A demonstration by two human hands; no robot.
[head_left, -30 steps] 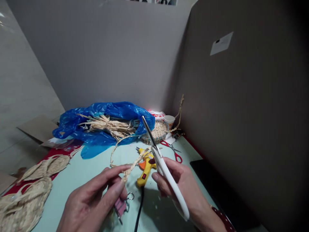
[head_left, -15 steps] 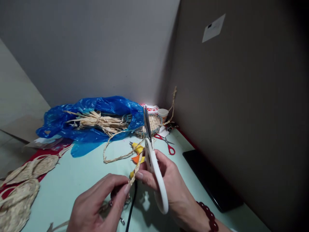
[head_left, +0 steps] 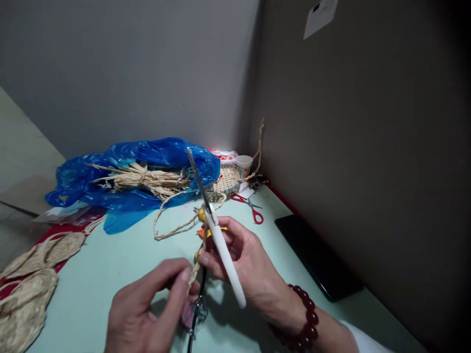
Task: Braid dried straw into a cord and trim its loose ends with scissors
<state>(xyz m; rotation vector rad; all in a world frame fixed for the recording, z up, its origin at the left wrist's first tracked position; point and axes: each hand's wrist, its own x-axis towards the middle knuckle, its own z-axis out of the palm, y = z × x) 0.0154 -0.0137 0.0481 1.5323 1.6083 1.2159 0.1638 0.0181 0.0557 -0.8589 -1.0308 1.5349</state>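
straw braid (head_left: 195, 272) between left hand (head_left: 147, 304) and right hand (head_left: 245, 260)

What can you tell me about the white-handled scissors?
The white-handled scissors have smooth handles that look like plastic and slim, grey, metallic-looking blades. They are held up in the right hand, seen nearly edge-on, with the blades slanting up and to the picture's left and the handle end towards the viewer. The blades look close together, but whether they are fully shut is hard to tell. The tip shows against the blue plastic bag behind.
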